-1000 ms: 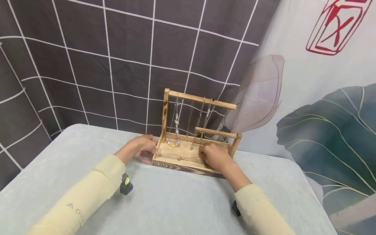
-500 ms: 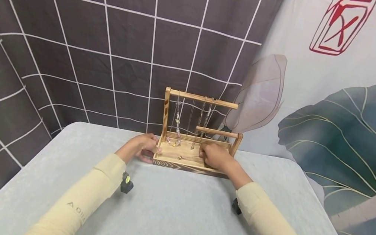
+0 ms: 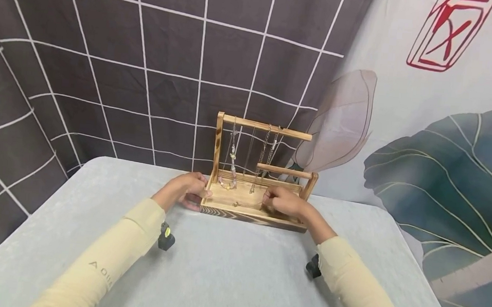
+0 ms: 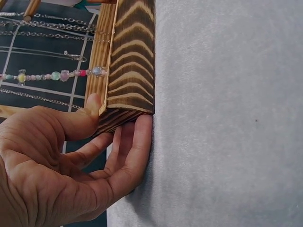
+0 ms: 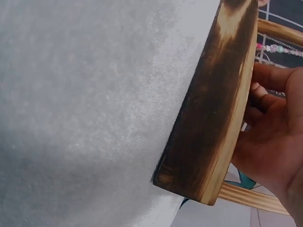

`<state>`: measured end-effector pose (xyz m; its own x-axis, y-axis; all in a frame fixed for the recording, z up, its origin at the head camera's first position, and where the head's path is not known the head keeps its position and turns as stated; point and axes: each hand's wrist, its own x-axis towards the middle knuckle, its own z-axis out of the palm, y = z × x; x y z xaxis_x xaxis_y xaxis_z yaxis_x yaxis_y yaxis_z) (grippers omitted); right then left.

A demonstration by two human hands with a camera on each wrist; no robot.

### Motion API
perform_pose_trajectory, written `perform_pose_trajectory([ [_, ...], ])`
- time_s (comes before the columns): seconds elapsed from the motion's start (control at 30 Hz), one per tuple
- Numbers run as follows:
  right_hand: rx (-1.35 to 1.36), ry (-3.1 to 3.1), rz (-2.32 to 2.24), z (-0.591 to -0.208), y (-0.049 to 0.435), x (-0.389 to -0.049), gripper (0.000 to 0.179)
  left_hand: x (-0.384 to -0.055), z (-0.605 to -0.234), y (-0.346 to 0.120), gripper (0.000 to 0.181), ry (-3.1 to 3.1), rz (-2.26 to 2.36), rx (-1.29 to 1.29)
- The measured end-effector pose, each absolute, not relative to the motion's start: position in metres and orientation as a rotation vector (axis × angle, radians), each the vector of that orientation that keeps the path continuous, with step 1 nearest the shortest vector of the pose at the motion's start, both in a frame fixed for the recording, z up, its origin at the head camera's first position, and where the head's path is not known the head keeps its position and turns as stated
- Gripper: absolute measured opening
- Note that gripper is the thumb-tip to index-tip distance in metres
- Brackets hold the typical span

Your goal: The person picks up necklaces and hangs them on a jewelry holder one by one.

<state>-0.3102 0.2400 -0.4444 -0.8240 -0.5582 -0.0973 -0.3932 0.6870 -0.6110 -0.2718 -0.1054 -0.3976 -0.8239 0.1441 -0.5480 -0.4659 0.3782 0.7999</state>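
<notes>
A wooden jewelry stand (image 3: pixel 262 218) with a shallow tray base and two hanging bars stands on the table. My left hand (image 3: pixel 191 187) grips the tray's left end; in the left wrist view its thumb (image 4: pixel 80 122) presses the rim while the other fingers curl under the end wall. Inside the tray, my right hand (image 3: pixel 283 200) has its fingertips bunched, pinching a thin chain necklace that runs left to a small pendant (image 3: pixel 236 204) on the tray floor. Behind the front wall (image 5: pixel 208 109), the right fingers (image 5: pixel 270 73) curl together in the right wrist view; the pinched chain is mostly hidden.
From the tall back bar (image 3: pixel 270 127) hang several necklaces, including a pastel beaded necklace (image 4: pixel 56 75) and silver chains. A shorter bar (image 3: pixel 286 171) rises at the right, above my right hand. Light blue-grey cloth covers the table (image 3: pixel 235 279). A dark grid curtain (image 3: pixel 161 68) hangs behind.
My right hand has shifted slightly to the right and its wrist has turned a little over the tray. The left hand keeps its grip on the tray's end.
</notes>
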Motion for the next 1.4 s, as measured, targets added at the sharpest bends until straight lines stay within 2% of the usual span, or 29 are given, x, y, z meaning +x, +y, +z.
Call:
perform_pose_trajectory([
  [0.13,-0.801,2.613,-0.841,-0.446,0.242,-0.315,0.025,-0.272,-0.397,-0.107,0.051,2.1,1.474,-0.276],
  [0.37,-0.692,2.577,-0.876,-0.409,0.223,-0.284,0.021,-0.274,-0.397,-0.106,0.052,2.094,1.48,-0.277],
  [0.6,-0.675,2.577,-0.872,-0.406,0.219,-0.277,0.019,-0.274,-0.399,-0.105,0.052,2.098,1.477,-0.279],
  [0.7,-0.691,2.583,-0.849,-0.415,0.225,-0.286,0.018,-0.273,-0.399,-0.105,0.052,2.101,1.472,-0.274],
  [0.9,-0.748,2.801,-0.594,-0.46,0.242,-0.327,0.012,-0.274,-0.397,-0.105,0.051,2.106,1.471,-0.278],
  [1.0,-0.802,2.914,-0.481,-0.471,0.242,-0.333,0.013,-0.274,-0.398,-0.106,0.05,2.105,1.471,-0.283],
  [1.33,-0.853,3.015,-0.375,-0.425,0.213,-0.288,0.013,-0.275,-0.402,-0.105,0.049,2.094,1.487,-0.29],
  [1.4,-0.914,2.988,-0.428,-0.427,0.21,-0.289,0.013,-0.275,-0.401,-0.105,0.05,2.091,1.489,-0.291],
])
